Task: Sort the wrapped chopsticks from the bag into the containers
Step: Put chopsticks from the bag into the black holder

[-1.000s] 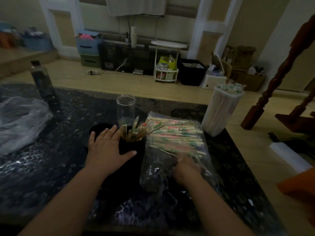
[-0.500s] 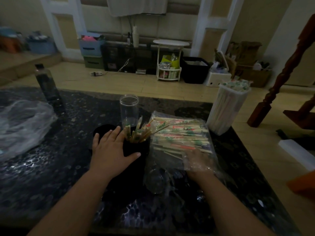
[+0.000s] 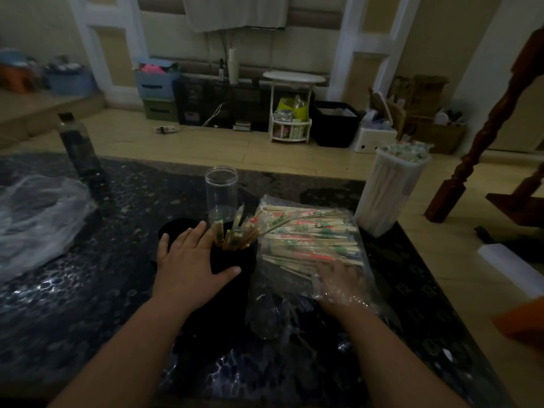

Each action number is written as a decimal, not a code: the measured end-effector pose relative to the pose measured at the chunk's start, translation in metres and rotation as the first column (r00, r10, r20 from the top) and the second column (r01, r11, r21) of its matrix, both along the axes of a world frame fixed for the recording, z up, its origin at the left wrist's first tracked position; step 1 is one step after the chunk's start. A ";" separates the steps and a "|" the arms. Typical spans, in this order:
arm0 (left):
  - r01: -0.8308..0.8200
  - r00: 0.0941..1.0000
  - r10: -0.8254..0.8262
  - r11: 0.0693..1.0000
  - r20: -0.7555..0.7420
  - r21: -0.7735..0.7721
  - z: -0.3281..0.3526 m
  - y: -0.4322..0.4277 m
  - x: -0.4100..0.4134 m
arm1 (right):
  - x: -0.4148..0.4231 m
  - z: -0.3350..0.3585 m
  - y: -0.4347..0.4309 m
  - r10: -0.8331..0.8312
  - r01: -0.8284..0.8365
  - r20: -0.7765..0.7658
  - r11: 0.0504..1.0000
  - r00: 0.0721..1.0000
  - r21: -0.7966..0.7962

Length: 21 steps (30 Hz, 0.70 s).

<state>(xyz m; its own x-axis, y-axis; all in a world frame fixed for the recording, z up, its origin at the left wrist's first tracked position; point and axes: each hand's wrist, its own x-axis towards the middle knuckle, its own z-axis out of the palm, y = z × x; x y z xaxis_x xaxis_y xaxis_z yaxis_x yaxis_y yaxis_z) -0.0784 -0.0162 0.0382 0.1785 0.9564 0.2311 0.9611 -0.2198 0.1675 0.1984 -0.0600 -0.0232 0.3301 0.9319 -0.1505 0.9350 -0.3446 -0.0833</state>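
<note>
Our right grip (image 3: 341,282), fingers (image 3: 329,267) spread, has slid deeper into the clear plastic bag (image 3: 273,307) onto thin paper-wrapped chopsticks (image 3: 309,231) to grab some.

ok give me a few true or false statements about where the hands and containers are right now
The right hand is inside the clear bag. True.
The clear jar is packed with chopsticks. False: it looks empty.
The left hand rests against the black container. True.
The white container stands left of the clear bag. False: it stands to the right of it.
</note>
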 end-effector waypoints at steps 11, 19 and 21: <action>-0.006 1.000 0.006 1.000 -0.011 -0.006 -0.001 0.001 -0.001 | -0.005 0.004 0.001 0.022 -0.018 -0.057 0.997 0.998 0.070; -0.002 1.000 0.002 1.000 0.013 0.009 -0.001 0.001 0.000 | -0.007 -0.006 0.007 -0.007 0.006 -0.011 0.998 1.000 -0.069; -0.005 1.000 0.005 1.000 0.002 0.004 -0.001 0.002 0.000 | -0.010 -0.009 0.005 -0.035 0.031 -0.031 0.992 0.999 -0.120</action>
